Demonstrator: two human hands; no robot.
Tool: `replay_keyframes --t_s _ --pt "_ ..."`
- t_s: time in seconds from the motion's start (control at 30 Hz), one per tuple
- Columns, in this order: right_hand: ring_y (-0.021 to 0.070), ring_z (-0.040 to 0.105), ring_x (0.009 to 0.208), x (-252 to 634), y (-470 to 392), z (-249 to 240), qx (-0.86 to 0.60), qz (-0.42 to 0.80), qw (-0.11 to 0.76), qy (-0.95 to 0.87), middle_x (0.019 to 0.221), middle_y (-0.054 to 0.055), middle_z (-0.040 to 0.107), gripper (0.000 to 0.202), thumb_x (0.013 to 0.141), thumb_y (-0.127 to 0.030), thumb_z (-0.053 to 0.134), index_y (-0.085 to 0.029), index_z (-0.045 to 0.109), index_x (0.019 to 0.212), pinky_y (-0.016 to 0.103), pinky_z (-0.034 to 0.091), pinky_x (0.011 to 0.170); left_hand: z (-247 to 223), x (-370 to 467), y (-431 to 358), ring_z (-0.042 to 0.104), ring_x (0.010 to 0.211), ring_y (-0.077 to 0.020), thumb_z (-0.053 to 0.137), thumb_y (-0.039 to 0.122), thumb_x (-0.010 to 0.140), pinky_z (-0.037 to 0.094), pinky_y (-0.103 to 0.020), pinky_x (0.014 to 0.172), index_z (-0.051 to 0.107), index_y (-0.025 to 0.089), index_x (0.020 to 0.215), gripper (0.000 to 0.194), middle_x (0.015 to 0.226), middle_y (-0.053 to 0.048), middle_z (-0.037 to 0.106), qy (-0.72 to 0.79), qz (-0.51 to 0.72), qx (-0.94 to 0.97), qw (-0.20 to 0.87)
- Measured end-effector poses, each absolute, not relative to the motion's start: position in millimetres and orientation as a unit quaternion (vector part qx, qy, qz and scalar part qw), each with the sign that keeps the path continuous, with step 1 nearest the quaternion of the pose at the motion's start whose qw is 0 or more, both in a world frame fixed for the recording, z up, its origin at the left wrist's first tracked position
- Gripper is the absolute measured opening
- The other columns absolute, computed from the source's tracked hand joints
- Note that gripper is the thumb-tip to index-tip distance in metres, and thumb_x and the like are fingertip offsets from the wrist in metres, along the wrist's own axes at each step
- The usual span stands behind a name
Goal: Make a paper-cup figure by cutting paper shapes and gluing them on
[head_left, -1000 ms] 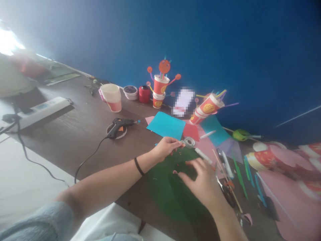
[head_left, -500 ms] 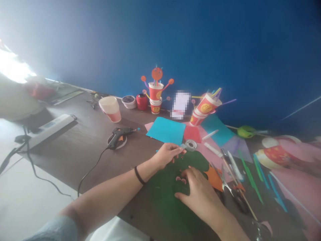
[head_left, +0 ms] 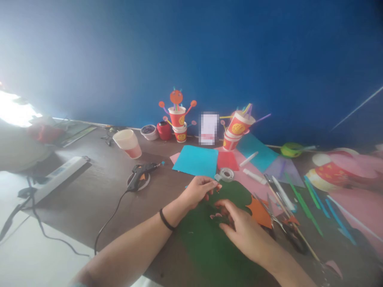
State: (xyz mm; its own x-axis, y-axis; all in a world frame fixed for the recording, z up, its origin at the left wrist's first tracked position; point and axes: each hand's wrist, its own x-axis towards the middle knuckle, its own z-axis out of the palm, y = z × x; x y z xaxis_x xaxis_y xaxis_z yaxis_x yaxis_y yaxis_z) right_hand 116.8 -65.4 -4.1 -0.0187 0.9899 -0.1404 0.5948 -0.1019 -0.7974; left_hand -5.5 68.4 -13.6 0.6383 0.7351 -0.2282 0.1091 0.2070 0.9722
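Observation:
My left hand (head_left: 201,191) is closed in a pinch above the green paper (head_left: 209,247). A tiny pinkish scrap (head_left: 219,186) shows at its fingertips, too small to name. My right hand (head_left: 236,221) hovers over the same sheet with thumb and fingers curved apart, holding nothing I can see. Beside its fingertips lie small pink paper pieces (head_left: 216,216). Just beyond my left fingertips is a tape roll (head_left: 226,174) with a loose end. Orange paper (head_left: 259,212) lies to the right of my right hand.
A glue gun (head_left: 140,175) with a trailing cord rests at left, near a paper cup (head_left: 128,143). Decorated stacked cups (head_left: 177,117) and a tilted second stack (head_left: 238,124) stand by the wall. Scissors (head_left: 278,221), straws (head_left: 302,203) and blue paper (head_left: 196,159) surround the hands.
My left fingertips have come away from the loose tape end. My right hand has shifted slightly right, its thumb and fingers closer together. The whole view has moved a little.

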Motion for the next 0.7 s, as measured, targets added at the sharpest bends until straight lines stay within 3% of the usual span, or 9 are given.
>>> replay_keyframes --t_s 0.13,0.23,0.4,0.53,0.7 --pt "0.0181 0.062 0.094 125 -58 -2 -0.632 0.408 0.367 -0.547 0.100 0.002 0.066 0.025 0.079 -0.018 0.051 -0.024 0.057 0.103 0.027 0.046 0.080 -14 -6 70 0.043 0.052 -0.0072 0.063 0.041 0.071 0.032 -0.015 0.039 0.069 0.010 0.075 0.032 0.063 -0.003 0.058 0.358 0.231 0.583 0.692" --pt "0.0150 0.060 0.071 134 -54 2 -0.651 0.403 0.406 -0.499 0.077 0.000 0.064 0.014 0.081 -0.029 0.054 -0.020 0.062 0.088 0.024 0.046 0.066 -11 -6 70 0.044 0.053 -0.0075 0.064 0.040 0.070 0.032 -0.016 0.040 0.069 0.010 0.074 0.031 0.067 -0.005 0.061 0.358 0.228 0.582 0.694" --pt "0.0069 0.032 0.039 144 -52 4 -0.650 0.447 0.453 -0.415 0.047 -0.008 0.039 0.024 0.082 -0.041 0.056 -0.018 0.062 0.088 0.020 0.025 0.038 -5 -8 68 0.046 0.056 -0.0083 0.061 0.039 0.072 0.034 -0.016 0.042 0.069 0.010 0.072 0.029 0.070 -0.006 0.063 0.343 0.200 0.619 0.677" --pt "0.0056 0.027 0.038 143 -50 2 -0.643 0.471 0.463 -0.388 0.046 -0.009 0.033 0.027 0.081 -0.043 0.058 -0.017 0.063 0.087 0.020 0.016 0.035 -4 -9 66 0.044 0.052 -0.0079 0.059 0.038 0.074 0.033 -0.017 0.042 0.068 0.011 0.072 0.029 0.062 -0.003 0.058 0.328 0.177 0.645 0.668" --pt "0.0057 0.032 0.043 141 -49 1 -0.637 0.467 0.470 -0.393 0.052 -0.007 0.038 0.029 0.081 -0.045 0.059 -0.017 0.063 0.084 0.019 0.021 0.039 0 -7 62 0.043 0.049 -0.0078 0.061 0.038 0.071 0.035 -0.018 0.042 0.065 0.011 0.067 0.028 0.055 0.000 0.053 0.323 0.171 0.638 0.678"
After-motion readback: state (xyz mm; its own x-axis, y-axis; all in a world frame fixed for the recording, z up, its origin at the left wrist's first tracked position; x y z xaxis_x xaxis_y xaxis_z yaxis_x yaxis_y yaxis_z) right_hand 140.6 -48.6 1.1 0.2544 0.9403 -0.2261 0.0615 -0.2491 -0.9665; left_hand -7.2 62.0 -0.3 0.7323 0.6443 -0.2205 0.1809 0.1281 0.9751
